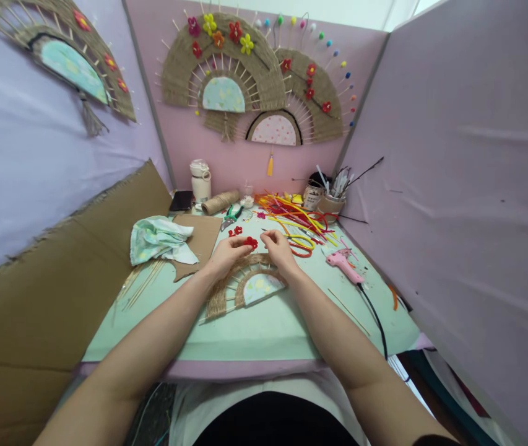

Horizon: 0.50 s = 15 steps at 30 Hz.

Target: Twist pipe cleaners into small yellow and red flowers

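Observation:
In the head view, my left hand (pixel 228 255) is closed in a pinch on a red fuzzy pipe-cleaner flower (pixel 251 243). Just to its right, my right hand (pixel 280 249) has thumb and fingertips pressed together; a thin dark tip pokes out, too small to name. Below both hands lies a small twine-woven fan (pixel 217 300) with stick ribs and a pale green floral half-circle (pixel 262 287) at its centre. My hands and wrists hide part of its upper edge. More red flowers (pixel 238 231) rest on the table just beyond my left fingers.
Coloured pipe cleaners (pixel 291 214) and scissors (pixel 307 243) lie beyond my right hand. A pink glue gun (pixel 345 265) with a black cord sits at right. Floral cloth (pixel 159 240), cardboard (pixel 205 232) and thin sticks (pixel 145 284) are at left; a twine roll (pixel 220 202) stands behind.

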Available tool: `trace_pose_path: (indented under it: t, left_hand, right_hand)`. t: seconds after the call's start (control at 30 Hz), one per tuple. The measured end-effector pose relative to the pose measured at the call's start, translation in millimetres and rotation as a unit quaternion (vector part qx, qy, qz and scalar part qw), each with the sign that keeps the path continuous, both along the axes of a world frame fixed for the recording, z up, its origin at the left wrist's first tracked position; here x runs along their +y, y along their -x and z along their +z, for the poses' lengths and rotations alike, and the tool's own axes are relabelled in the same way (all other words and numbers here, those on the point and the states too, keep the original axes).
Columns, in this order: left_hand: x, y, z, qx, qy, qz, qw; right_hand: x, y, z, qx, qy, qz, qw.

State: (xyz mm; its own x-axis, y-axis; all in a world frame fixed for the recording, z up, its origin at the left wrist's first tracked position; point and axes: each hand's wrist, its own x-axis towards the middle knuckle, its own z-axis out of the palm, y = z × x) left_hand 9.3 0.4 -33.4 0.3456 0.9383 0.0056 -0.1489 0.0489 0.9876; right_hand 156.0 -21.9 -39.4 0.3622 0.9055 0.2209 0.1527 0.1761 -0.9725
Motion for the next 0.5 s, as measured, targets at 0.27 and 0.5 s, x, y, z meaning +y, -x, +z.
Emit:
trace_pose_path:
  t: [0.27, 0.5]
  left_hand:
    - [16, 7, 7.6, -0.114, 0.079, 0.066, 0.988]
    - [25, 15, 2.2, -0.130, 0.099, 0.077, 0.984]
  right_hand:
    - [-2, -1, 8.8, 0.037, -0.015, -0.006, 0.999]
    - [-91, 22, 56.2, -0.002, -0.016, 0.359, 0.933]
